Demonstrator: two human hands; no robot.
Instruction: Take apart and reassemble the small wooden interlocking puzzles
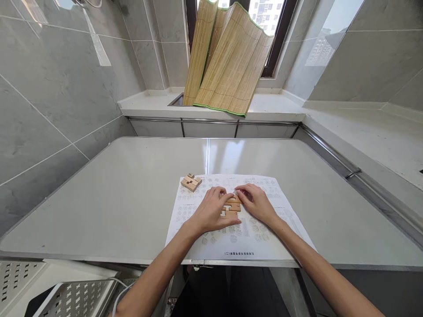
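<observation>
Several flat, notched wooden puzzle pieces (234, 207) lie in rows on a printed paper sheet (211, 246), between my two hands. My left hand (211, 209) curves around their left side, its fingers at the top row and its thumb along the lower edge. At the upper right end of the top row, the fingertips of my right hand (257, 203) pinch a piece. My fingers partly cover the pieces, so their full outlines are hidden. A small cluster of interlocked wooden blocks (191, 182) sits at the sheet's upper left corner.
The sheet lies near the front edge of a white table (99, 207) with a seam down its middle. A bamboo mat (234, 61) leans on the ledge by the window. Below the table's left front stand perforated white panels (77, 299) and a cable (120, 295).
</observation>
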